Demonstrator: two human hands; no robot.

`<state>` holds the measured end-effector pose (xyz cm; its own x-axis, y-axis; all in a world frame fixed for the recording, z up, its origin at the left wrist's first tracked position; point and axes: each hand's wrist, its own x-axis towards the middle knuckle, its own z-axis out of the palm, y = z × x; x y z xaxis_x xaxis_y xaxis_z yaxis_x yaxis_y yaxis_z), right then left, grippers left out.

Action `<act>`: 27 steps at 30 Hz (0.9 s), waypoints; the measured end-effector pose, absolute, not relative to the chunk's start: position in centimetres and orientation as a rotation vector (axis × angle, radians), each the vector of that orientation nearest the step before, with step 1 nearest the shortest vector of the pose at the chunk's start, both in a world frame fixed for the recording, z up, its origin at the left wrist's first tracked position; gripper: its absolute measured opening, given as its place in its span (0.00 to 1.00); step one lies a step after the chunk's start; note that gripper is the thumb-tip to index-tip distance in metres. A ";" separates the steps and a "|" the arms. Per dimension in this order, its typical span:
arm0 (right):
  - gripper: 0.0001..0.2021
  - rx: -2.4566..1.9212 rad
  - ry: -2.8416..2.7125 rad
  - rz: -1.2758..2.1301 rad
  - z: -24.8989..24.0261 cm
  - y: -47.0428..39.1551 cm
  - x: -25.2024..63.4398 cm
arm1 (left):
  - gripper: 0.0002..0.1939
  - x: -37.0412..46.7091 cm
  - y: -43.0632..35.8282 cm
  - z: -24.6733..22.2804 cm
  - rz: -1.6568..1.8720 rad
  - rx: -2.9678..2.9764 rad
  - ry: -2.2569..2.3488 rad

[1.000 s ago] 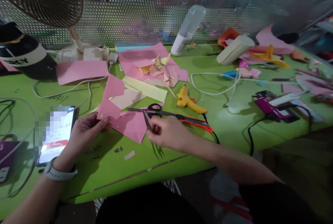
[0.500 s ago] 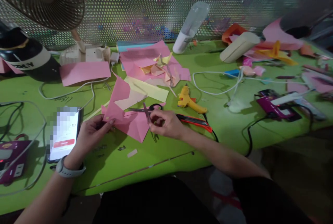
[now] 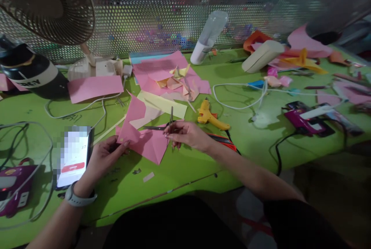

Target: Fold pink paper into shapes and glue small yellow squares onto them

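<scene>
My left hand point(image 3: 108, 155) pinches the left edge of a cut and folded pink paper point(image 3: 129, 135), thumb on top. Another pink sheet point(image 3: 153, 146), creased and pointed at its front corner, lies just right of it. Between closed fingertips my right hand point(image 3: 185, 135) holds slim metal tweezers point(image 3: 171, 116), standing nearly upright over the sheet's right edge. Scissors point(image 3: 155, 128) lie across the paper, their handles mostly hidden behind my right hand. An orange-and-black utility knife point(image 3: 223, 141) is partly covered by my right wrist.
Beyond the hands are a yellow glue gun point(image 3: 210, 116), pale paper strips point(image 3: 165, 104) and a pink paper stack point(image 3: 159, 65). A phone point(image 3: 72, 158) lies left, near a fan point(image 3: 49, 4) and a dark bottle point(image 3: 31, 69). White cables point(image 3: 232, 106) cross the green table point(image 3: 185, 179).
My right hand has turned the tweezers more upright and shifted slightly right, covering more of the scissors' handles. My left hand keeps its pinch on the pink paper. The whole view has tilted slightly.
</scene>
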<state>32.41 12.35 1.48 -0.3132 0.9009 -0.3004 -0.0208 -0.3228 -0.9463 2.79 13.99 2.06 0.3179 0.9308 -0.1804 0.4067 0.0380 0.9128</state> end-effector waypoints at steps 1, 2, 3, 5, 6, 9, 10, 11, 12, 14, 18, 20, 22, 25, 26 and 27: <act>0.16 -1.214 -1.215 1.708 1.4 12.5 32.4 | 0.16 2.8 14.0 2.0 0.631 1.549 1.251; 0.16 -1.203 -1.226 1.668 1.4 12.7 32.5 | 0.17 2.7 14.1 2.0 0.628 1.539 1.237; 0.15 -1.191 -1.238 1.595 1.4 12.9 32.6 | 0.17 2.7 14.1 2.0 0.628 1.526 1.223; 0.13 -1.178 -1.227 1.419 1.4 13.3 32.9 | 0.18 2.8 14.1 2.1 0.637 1.507 1.217; 0.13 -1.186 -1.197 1.355 1.4 13.5 33.1 | 0.18 2.8 14.1 2.2 0.641 1.501 1.225; 0.14 -1.235 -1.045 1.337 1.5 14.3 33.8 | 0.19 2.9 14.2 2.4 0.650 1.492 1.245; 0.15 -1.249 -0.992 1.343 1.5 14.6 33.9 | 0.19 2.9 14.2 2.4 0.648 1.485 1.251; 0.15 -1.260 -0.948 1.331 1.4 14.9 34.0 | 0.20 2.9 14.2 2.4 0.646 1.477 1.257; 0.16 -1.272 -0.911 1.300 1.4 15.3 34.0 | 0.20 2.9 14.2 2.5 0.643 1.470 1.263; 0.19 -1.305 -0.866 1.206 1.2 15.9 33.9 | 0.19 2.9 14.3 2.4 0.642 1.462 1.270; 0.22 -1.354 -0.850 1.108 0.8 17.0 34.0 | 0.19 2.9 14.4 2.2 0.658 1.461 1.263; 0.22 -1.357 -0.845 1.128 0.4 17.3 34.2 | 0.18 2.8 14.5 2.1 0.657 1.465 1.267; 0.22 -1.368 -0.828 1.126 0.0 17.7 34.4 | 0.17 2.7 14.5 2.0 0.652 1.470 1.265; 0.22 -1.381 -0.791 1.055 -0.9 18.5 34.4 | 0.17 2.6 14.6 1.8 0.651 1.476 1.263; 0.22 -1.380 -0.777 1.036 -1.1 18.8 34.3 | 0.17 2.5 14.6 1.8 0.652 1.475 1.264; 0.22 -1.376 -0.764 1.032 -1.4 19.0 34.3 | 0.16 2.5 14.7 1.8 0.652 1.474 1.266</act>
